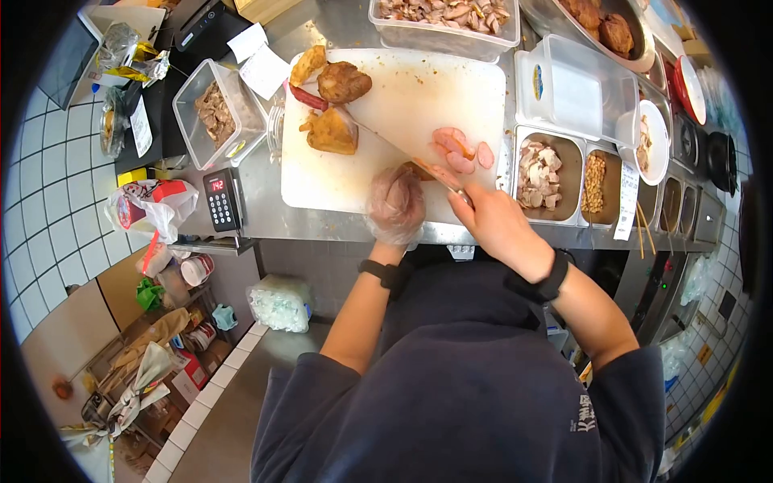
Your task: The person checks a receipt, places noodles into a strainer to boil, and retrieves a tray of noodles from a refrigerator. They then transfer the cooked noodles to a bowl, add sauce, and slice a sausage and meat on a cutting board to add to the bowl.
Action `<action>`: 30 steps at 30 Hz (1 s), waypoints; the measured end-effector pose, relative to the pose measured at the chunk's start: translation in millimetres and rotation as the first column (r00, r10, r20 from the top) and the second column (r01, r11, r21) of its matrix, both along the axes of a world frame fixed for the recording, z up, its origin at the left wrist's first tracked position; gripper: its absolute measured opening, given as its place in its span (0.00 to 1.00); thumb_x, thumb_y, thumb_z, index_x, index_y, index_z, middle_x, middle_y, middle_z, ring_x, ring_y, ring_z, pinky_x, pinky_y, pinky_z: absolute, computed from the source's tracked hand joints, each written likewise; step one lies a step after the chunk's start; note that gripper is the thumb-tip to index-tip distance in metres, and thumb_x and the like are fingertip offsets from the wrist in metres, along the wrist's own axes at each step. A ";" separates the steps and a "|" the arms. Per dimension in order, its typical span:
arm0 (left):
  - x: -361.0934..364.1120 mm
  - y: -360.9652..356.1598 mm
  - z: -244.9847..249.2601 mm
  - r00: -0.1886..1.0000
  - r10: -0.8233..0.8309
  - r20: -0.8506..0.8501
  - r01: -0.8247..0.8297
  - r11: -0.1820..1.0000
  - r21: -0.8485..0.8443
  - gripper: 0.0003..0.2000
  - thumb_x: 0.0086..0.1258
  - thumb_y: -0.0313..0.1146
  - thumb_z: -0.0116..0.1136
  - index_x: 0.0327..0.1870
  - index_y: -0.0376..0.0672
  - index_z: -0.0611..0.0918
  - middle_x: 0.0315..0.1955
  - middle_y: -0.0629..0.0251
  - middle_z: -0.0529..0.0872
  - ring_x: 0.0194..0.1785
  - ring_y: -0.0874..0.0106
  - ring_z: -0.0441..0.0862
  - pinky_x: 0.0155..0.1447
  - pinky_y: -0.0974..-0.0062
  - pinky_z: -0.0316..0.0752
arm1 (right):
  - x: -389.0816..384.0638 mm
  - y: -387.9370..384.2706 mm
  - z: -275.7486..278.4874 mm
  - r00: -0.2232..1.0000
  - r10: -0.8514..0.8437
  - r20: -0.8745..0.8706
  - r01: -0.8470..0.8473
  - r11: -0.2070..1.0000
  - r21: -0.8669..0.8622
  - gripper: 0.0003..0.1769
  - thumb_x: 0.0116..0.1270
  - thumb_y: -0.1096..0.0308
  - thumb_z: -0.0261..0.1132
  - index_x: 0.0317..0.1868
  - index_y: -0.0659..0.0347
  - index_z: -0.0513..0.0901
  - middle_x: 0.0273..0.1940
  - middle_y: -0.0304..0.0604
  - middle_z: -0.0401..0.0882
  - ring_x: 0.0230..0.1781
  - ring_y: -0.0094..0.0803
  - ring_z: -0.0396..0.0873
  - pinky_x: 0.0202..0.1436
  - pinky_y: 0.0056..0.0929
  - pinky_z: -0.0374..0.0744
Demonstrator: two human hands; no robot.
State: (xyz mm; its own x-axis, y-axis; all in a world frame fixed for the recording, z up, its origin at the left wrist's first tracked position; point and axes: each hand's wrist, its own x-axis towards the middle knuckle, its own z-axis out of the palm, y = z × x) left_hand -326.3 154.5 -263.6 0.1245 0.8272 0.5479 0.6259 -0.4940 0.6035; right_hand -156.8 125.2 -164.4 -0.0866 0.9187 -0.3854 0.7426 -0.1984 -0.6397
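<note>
My left hand (396, 200), in a clear plastic glove, is closed over a reddish-brown sausage (420, 170) near the front of the white cutting board (386, 80); the fingers hide most of it. A knife (394, 143) is gripped by its handle in my right hand (501, 221). Its blade slants to the upper left across the board, just beyond the gloved fingers. Pink sausage slices (452, 145) lie beyond the knife, towards the right. At the board's left are browned meat pieces (332, 133) and a dark red sausage (308, 99).
Sliced meat fills a plastic tub (183, 121) on the left and another (447, 36) at the back. A number keypad (223, 201) sits at the counter's front left. On the right are a clear lidded container (576, 84), metal food pans (555, 211) and a white bowl (659, 145).
</note>
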 end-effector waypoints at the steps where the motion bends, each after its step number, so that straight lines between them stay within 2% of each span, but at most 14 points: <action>1: 0.1 0.5 0.8 1.000 -0.003 0.000 0.003 1.000 0.006 0.08 0.54 0.19 0.60 0.35 0.37 0.80 0.36 0.57 0.81 0.38 0.56 0.80 0.42 0.63 0.77 | -1.2 4.9 -5.5 0.999 -0.026 -0.047 0.026 1.000 0.015 0.18 0.69 0.55 0.55 0.33 0.64 0.75 0.20 0.57 0.76 0.24 0.59 0.77 0.30 0.51 0.75; 4: -1.0 -3.6 2.5 1.000 0.012 -0.012 -0.012 0.998 -0.054 0.09 0.54 0.19 0.60 0.36 0.38 0.80 0.36 0.57 0.81 0.38 0.56 0.80 0.41 0.64 0.77 | 5.6 8.5 -9.9 0.988 -0.080 -0.134 0.098 0.987 0.131 0.18 0.69 0.54 0.55 0.36 0.64 0.76 0.20 0.57 0.76 0.24 0.57 0.77 0.30 0.49 0.75; 6: -3.2 -2.0 2.3 1.000 -0.007 -0.018 0.007 0.999 -0.050 0.09 0.54 0.19 0.60 0.36 0.39 0.79 0.36 0.57 0.81 0.37 0.57 0.80 0.41 0.64 0.77 | 12.9 8.9 14.0 0.984 -0.103 -0.149 0.098 0.994 -0.040 0.19 0.70 0.54 0.54 0.36 0.65 0.76 0.19 0.57 0.76 0.23 0.56 0.77 0.29 0.48 0.75; 7: -3.5 -2.6 2.6 1.000 -0.002 -0.017 0.001 0.999 -0.049 0.09 0.54 0.19 0.60 0.36 0.39 0.79 0.36 0.57 0.81 0.37 0.57 0.80 0.41 0.64 0.77 | 18.0 3.9 23.5 0.996 -0.042 -0.073 0.040 0.999 -0.033 0.20 0.70 0.54 0.54 0.34 0.66 0.75 0.18 0.58 0.75 0.22 0.56 0.76 0.28 0.47 0.74; 11: -2.9 -2.3 2.4 1.000 0.012 -0.005 -0.012 0.999 -0.042 0.10 0.54 0.20 0.61 0.37 0.39 0.78 0.35 0.57 0.80 0.36 0.57 0.79 0.40 0.64 0.76 | 23.1 -14.9 41.0 0.994 -0.048 -0.100 0.040 0.996 -0.079 0.19 0.69 0.56 0.56 0.30 0.66 0.73 0.18 0.59 0.74 0.22 0.57 0.76 0.28 0.48 0.73; 15: -1.9 -1.3 -3.7 1.000 0.024 0.001 -0.024 0.999 0.020 0.11 0.54 0.20 0.61 0.38 0.38 0.78 0.35 0.57 0.80 0.36 0.57 0.79 0.40 0.64 0.76 | 15.5 -20.2 40.5 0.999 -0.039 -0.036 0.036 0.996 -0.080 0.19 0.69 0.56 0.55 0.30 0.66 0.73 0.18 0.58 0.75 0.22 0.57 0.76 0.27 0.47 0.74; 17: -1.0 -0.5 -5.9 0.999 0.031 0.022 -0.031 0.999 0.008 0.10 0.54 0.20 0.61 0.37 0.38 0.78 0.34 0.57 0.81 0.36 0.56 0.79 0.40 0.64 0.76 | 6.3 -20.3 39.0 0.998 -0.003 0.061 0.006 0.999 -0.051 0.19 0.70 0.56 0.54 0.31 0.65 0.73 0.19 0.58 0.76 0.23 0.57 0.77 0.28 0.48 0.75; 20: -1.1 -0.8 -1.7 0.999 0.032 0.024 -0.032 0.999 -0.004 0.09 0.54 0.20 0.61 0.36 0.38 0.79 0.33 0.57 0.81 0.36 0.57 0.80 0.40 0.65 0.77 | -8.3 -7.0 7.2 0.998 -0.003 0.070 0.003 1.000 0.003 0.18 0.70 0.56 0.53 0.35 0.65 0.74 0.20 0.58 0.77 0.23 0.57 0.77 0.29 0.49 0.76; 21: -0.8 0.5 0.8 1.000 0.025 0.010 -0.025 1.000 -0.004 0.08 0.55 0.20 0.61 0.35 0.38 0.79 0.33 0.57 0.81 0.36 0.57 0.80 0.40 0.65 0.77 | -8.6 -5.4 -9.2 0.999 0.001 0.035 -0.001 1.000 0.018 0.19 0.70 0.55 0.53 0.40 0.66 0.75 0.20 0.58 0.77 0.23 0.57 0.77 0.30 0.49 0.76; 22: -0.6 1.9 0.8 1.000 0.027 0.010 -0.027 1.000 0.005 0.08 0.55 0.20 0.61 0.35 0.38 0.79 0.33 0.57 0.81 0.36 0.57 0.80 0.40 0.65 0.77 | -3.9 2.8 -10.7 0.999 0.002 0.034 -0.003 1.000 0.027 0.19 0.70 0.55 0.53 0.40 0.66 0.75 0.20 0.58 0.77 0.23 0.57 0.77 0.30 0.49 0.76; 24: -0.3 -3.9 0.4 0.996 0.081 0.031 -0.078 0.993 -0.086 0.05 0.57 0.20 0.60 0.34 0.38 0.79 0.32 0.56 0.81 0.36 0.58 0.80 0.40 0.66 0.77 | 4.4 9.2 -5.3 0.993 -0.055 -0.104 0.059 0.997 0.041 0.19 0.70 0.55 0.53 0.41 0.66 0.75 0.20 0.57 0.77 0.24 0.57 0.77 0.30 0.48 0.76; 25: 0.7 -1.9 0.7 0.996 0.079 0.038 -0.076 0.994 -0.076 0.05 0.57 0.20 0.60 0.34 0.38 0.79 0.32 0.56 0.81 0.36 0.58 0.80 0.40 0.66 0.77 | 5.6 10.0 7.5 0.996 -0.066 -0.066 0.068 0.998 0.020 0.19 0.70 0.55 0.54 0.36 0.66 0.75 0.19 0.57 0.76 0.24 0.57 0.77 0.30 0.47 0.75; 27: -0.6 -3.4 0.8 0.991 0.081 0.104 -0.070 0.992 -0.104 0.04 0.58 0.21 0.59 0.33 0.38 0.79 0.32 0.56 0.81 0.35 0.59 0.80 0.39 0.67 0.77 | 10.5 1.8 24.0 0.995 -0.074 -0.069 0.073 0.997 -0.015 0.20 0.70 0.55 0.54 0.34 0.66 0.75 0.19 0.57 0.76 0.24 0.57 0.77 0.30 0.47 0.75; 30: -3.5 -2.9 -4.6 0.993 0.073 0.096 -0.066 0.995 -0.079 0.03 0.58 0.21 0.59 0.32 0.38 0.79 0.32 0.56 0.81 0.35 0.59 0.80 0.39 0.67 0.77 | 12.1 -10.5 40.2 0.993 -0.075 -0.088 0.067 0.994 -0.083 0.20 0.70 0.55 0.54 0.31 0.67 0.74 0.19 0.58 0.75 0.24 0.57 0.76 0.29 0.47 0.73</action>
State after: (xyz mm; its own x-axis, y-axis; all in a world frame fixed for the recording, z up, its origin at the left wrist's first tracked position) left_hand -329.8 151.6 -268.2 0.0138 0.8714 0.4905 0.5927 -0.4022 0.6978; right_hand -144.7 114.6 -124.2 -0.0602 0.8902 -0.4515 0.6642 -0.3019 -0.6839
